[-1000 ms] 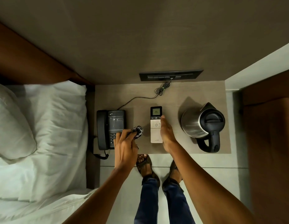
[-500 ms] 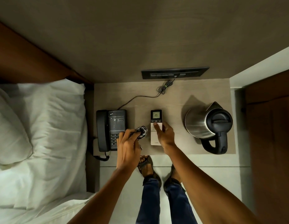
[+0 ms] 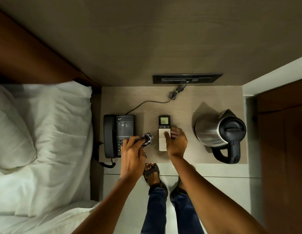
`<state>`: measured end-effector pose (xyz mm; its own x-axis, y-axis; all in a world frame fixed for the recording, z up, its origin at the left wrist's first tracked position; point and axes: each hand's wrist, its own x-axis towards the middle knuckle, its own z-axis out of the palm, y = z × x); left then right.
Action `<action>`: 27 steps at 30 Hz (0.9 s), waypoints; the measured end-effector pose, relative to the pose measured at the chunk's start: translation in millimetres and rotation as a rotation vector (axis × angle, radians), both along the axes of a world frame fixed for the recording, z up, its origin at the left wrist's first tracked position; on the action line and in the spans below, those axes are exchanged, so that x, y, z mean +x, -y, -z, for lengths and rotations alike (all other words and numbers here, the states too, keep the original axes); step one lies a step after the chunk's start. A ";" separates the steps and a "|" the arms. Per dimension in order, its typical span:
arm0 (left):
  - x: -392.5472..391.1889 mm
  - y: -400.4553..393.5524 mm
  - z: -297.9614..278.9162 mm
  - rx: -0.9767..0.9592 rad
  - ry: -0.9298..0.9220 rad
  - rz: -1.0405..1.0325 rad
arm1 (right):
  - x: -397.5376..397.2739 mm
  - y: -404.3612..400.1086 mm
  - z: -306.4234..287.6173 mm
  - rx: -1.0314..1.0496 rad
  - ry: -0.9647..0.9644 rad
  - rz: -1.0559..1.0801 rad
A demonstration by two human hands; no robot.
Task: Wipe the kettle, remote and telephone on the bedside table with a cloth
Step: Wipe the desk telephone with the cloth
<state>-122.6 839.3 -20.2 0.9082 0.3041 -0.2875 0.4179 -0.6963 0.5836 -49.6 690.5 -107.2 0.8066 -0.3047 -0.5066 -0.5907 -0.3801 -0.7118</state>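
Observation:
On the bedside table (image 3: 184, 102) lie a dark telephone (image 3: 119, 132) at the left, a white remote (image 3: 163, 125) with a lit screen in the middle, and a steel kettle (image 3: 217, 132) with a black lid and handle at the right. My left hand (image 3: 132, 153) grips a bunched checked cloth (image 3: 147, 139) just right of the phone's keypad. My right hand (image 3: 176, 142) closes around the remote's lower half, thumb on its face and fingers at its right edge. The remote still rests on the table.
A white pillow and sheets (image 3: 42, 132) fill the left side. A black switch panel (image 3: 187, 78) sits on the wall, with the phone cord (image 3: 174, 93) running from it. A wooden panel (image 3: 282, 149) stands at the right. My feet (image 3: 152, 173) stand below the table's front edge.
My right hand has turned from lying flat beside the remote to wrapping its thumb and fingers around it. The left hand with the cloth has barely moved.

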 end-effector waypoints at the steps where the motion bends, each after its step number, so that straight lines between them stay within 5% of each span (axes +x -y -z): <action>1: 0.4 -1.9 -1.9 -0.003 0.005 -0.013 | -1.8 -0.9 -3.0 0.014 0.014 -0.007; 13: 40.8 -73.4 10.4 0.073 -0.009 -0.093 | -19.1 -91.8 -24.8 0.332 -0.039 -0.659; 19: 58.0 -76.0 46.1 0.224 -0.201 0.103 | -21.9 -113.2 -7.4 0.319 -0.020 -0.543; 27: -12.0 -76.2 25.9 0.077 -0.239 0.150 | -12.3 -101.2 -10.9 0.373 -0.126 -0.522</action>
<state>-134.6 915.5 -46.2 0.8538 0.2010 -0.4802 0.4267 -0.7988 0.4241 -61.8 791.6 -96.3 0.7286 0.3252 -0.6028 -0.4826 -0.3807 -0.7887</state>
